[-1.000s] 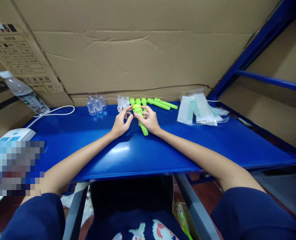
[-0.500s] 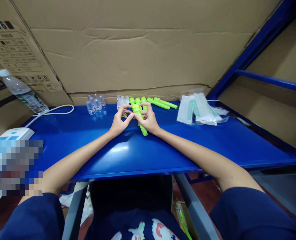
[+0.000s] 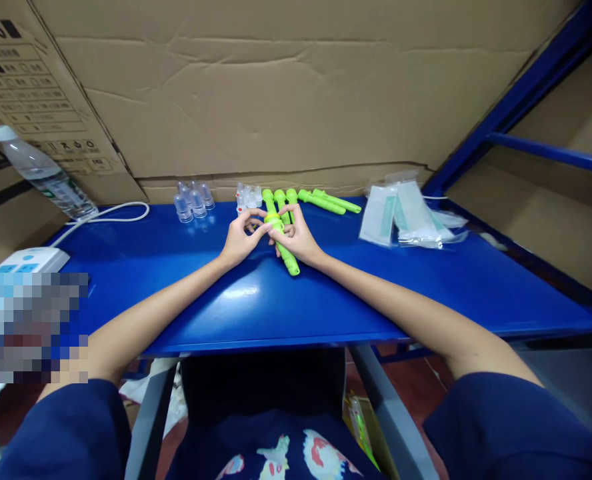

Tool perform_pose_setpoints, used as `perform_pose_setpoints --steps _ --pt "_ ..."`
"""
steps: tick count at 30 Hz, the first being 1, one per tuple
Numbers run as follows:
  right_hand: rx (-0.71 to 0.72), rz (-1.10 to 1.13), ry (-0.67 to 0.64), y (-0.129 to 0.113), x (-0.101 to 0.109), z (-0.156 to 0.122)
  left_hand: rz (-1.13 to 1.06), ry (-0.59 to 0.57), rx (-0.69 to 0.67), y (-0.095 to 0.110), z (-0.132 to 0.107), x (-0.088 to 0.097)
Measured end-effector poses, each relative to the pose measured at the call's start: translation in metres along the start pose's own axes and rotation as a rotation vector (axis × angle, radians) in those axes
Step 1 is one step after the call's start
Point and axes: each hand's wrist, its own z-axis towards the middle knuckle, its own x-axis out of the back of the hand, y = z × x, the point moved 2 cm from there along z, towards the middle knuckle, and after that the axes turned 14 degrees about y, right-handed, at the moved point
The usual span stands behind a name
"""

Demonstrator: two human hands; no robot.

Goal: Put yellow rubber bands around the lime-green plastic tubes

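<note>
A bundle of bright green plastic sticks (image 3: 287, 251) lies on the blue table (image 3: 376, 293) between my hands. My right hand (image 3: 299, 239) grips the bundle from the right, fingers curled over it. My left hand (image 3: 241, 239) pinches at the bundle's upper part, where a yellow band wraps the sticks. Two more green sticks (image 3: 329, 201) lie loose behind, to the right.
Small clear vials (image 3: 192, 201) and red-tipped ones (image 3: 247, 197) stand at the table's back. Clear plastic pouches (image 3: 406, 215) lie at the right. A water bottle (image 3: 41, 175), a white cable and a white power strip (image 3: 29, 259) are at the left. Cardboard walls the back.
The fingers of both hands have shifted slightly on the bundle's banded end; the bundle stays in the same place. The camera tilted a little.
</note>
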Motion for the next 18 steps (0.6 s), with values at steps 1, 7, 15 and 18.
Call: perform_pose_setpoints --steps 1,7,15,18 --pt "-0.004 0.011 -0.004 0.0 0.0 0.0 -0.005 -0.002 0.01 -0.001 0.0 0.0" --pt "-0.049 0.039 -0.027 0.0 -0.001 0.0 -0.011 -0.031 0.043 -0.005 0.0 0.0" --pt "-0.09 0.072 -0.079 0.002 0.001 0.003 -0.015 -0.053 0.071 -0.011 0.002 0.001" --pt "-0.077 0.068 -0.086 0.002 0.001 0.003 -0.015 -0.069 0.081 -0.011 0.002 0.002"
